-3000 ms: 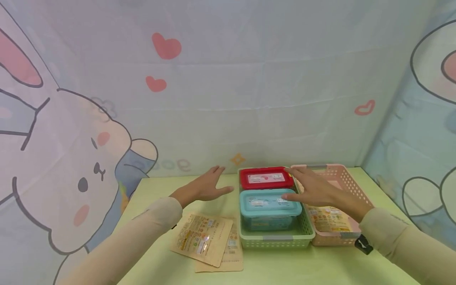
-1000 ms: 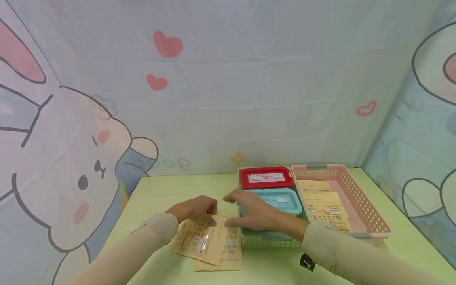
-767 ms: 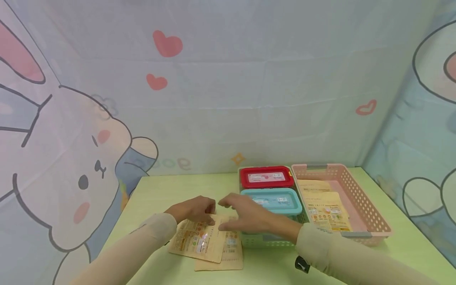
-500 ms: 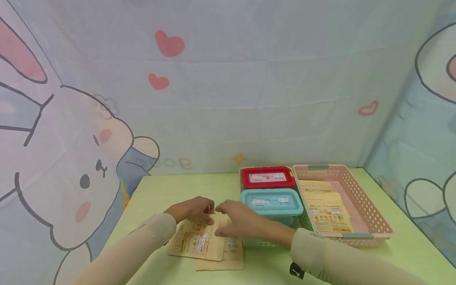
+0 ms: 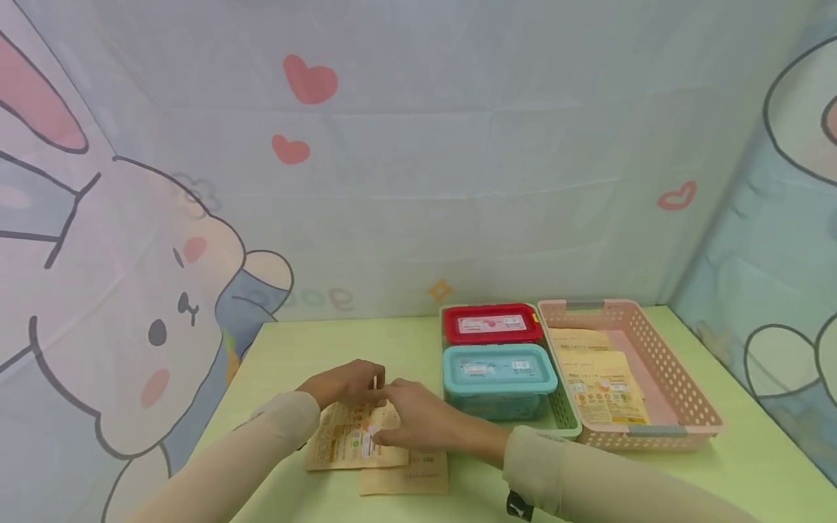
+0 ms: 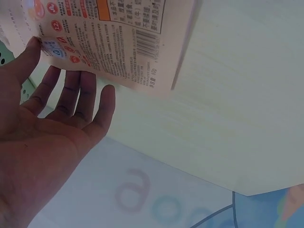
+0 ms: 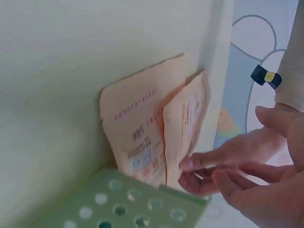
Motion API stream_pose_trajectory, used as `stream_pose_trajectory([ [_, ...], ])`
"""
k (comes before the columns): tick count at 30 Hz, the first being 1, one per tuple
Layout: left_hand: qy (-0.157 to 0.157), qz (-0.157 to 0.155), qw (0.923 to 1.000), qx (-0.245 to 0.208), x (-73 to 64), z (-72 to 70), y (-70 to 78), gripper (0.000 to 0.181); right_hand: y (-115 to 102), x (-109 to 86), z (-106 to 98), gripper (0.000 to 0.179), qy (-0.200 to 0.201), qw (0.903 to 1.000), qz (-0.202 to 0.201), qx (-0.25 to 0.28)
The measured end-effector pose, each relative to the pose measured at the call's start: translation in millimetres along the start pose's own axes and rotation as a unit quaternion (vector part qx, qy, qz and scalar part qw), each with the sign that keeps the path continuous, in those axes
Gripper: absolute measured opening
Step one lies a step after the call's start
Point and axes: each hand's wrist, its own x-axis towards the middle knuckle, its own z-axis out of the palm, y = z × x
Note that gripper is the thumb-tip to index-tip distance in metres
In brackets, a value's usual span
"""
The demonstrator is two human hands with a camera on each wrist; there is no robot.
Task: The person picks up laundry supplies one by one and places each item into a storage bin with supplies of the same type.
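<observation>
Two tan printed pouches lie overlapping at the front of the table. The left hand pinches the far edge of the upper pouch, lifting that edge. In the left wrist view its thumb lies on the printed face of this pouch, with fingers behind. Beneath and to the right, the lower pouch is partly covered. The right hand hovers over the upper pouch's right side, fingers reaching to the left hand. In the right wrist view the right hand shows loosely bent fingers, holding nothing.
Right of the pouches stands a green basket holding a red-lidded box and a teal-lidded box. Beside it, a pink basket contains several tan pouches. A printed cloth hangs behind the table.
Both hands have come down to the pouches; the left has taken the upper pouch's far edge and lifted it. The right hand has moved left from over the baskets to the left hand.
</observation>
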Motion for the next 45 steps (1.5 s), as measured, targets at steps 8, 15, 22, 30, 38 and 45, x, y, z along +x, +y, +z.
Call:
stream_pose_trajectory([
  [8, 0.001, 0.014, 0.9999, 0.002, 2.5, 2.9, -3.2, 0.021, -3, 8.0, 17, 0.060, 0.004, 0.9992, 0.019, 0.035],
  [15, 0.017, 0.021, 0.9996, -0.006, 1.2, 4.8, -6.2, 0.024, -4, 9.7, 30, 0.060, 0.030, 0.9986, 0.038, 0.022],
  [22, 0.020, 0.007, 0.9998, -0.003, -1.0, 2.3, -4.0, 0.023, -1, 14.8, 42, 0.045, 0.072, 0.9949, 0.070, -0.006],
  [30, 0.029, -0.031, 0.9991, 0.004, -6.9, 2.1, -5.8, 0.024, 6, 13.3, 50, 0.050, 0.077, 0.9919, 0.099, -0.018],
  [38, 0.019, -0.050, 0.9986, 0.000, -7.5, -0.1, -15.3, 0.023, 8, 13.3, 53, 0.050, 0.086, 0.9889, 0.119, -0.019],
  [45, 0.016, -0.040, 0.9990, -0.008, -6.5, 1.0, -19.0, 0.027, 9, 14.7, 56, 0.050, 0.094, 0.9877, 0.124, -0.011],
])
